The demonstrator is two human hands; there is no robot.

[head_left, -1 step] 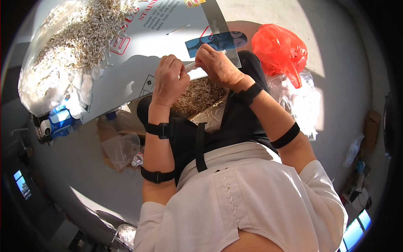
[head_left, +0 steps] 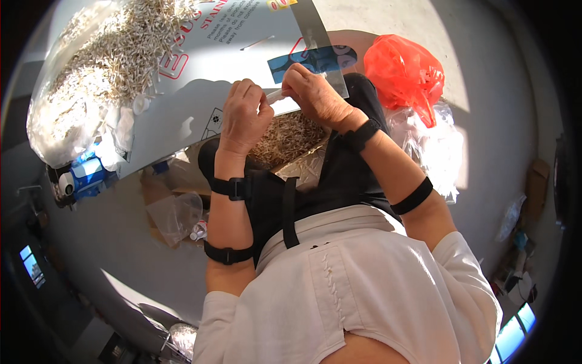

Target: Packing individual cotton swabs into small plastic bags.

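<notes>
Both of my hands are raised at the near edge of the grey board-like tabletop [head_left: 200, 109]. Between their fingertips stretches a thin, translucent plastic piece [head_left: 276, 96], perhaps the mouth of a small bag. My left hand [head_left: 245, 118] pinches its left end, thumb against curled fingers. At the other end my right hand [head_left: 315, 97] grips it with bent fingers. Beneath the hands, between my legs, a box holds a heap of small brown and whitish stick-like pieces [head_left: 288, 136]. One slim stick [head_left: 257, 43] lies alone on the tabletop beyond my hands.
A large clear bag [head_left: 45, 136] spills similar small pieces [head_left: 130, 54] over the tabletop's left. At the right sit a red plastic bag [head_left: 403, 73] and clear plastic wrapping [head_left: 433, 145]. A cardboard box [head_left: 159, 188] with clear plastic stands on the floor at the left.
</notes>
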